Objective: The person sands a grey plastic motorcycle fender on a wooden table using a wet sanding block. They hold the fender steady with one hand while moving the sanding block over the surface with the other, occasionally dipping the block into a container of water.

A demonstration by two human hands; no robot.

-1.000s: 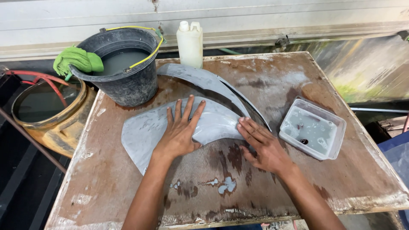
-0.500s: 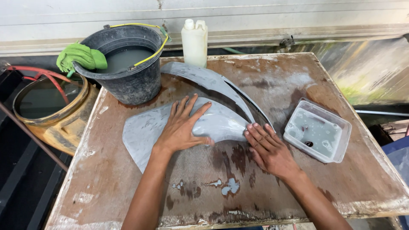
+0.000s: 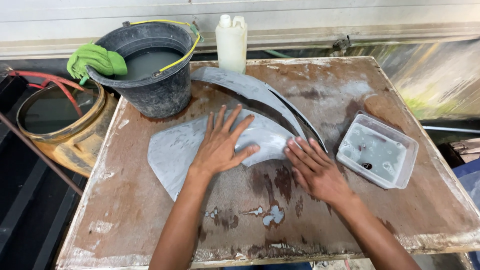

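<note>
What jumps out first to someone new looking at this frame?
Two bare hands pressed flat on a curved grey panel at the middle of a stained wooden table: the left hand on its middle, the right hand at its narrow end. At the back left corner stands a black bucket of murky water with a green cloth over its rim.

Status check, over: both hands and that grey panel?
Left hand flat on grey panel. Right hand fingertips at its narrow end. Bucket and plastic tub stand apart.
</note>
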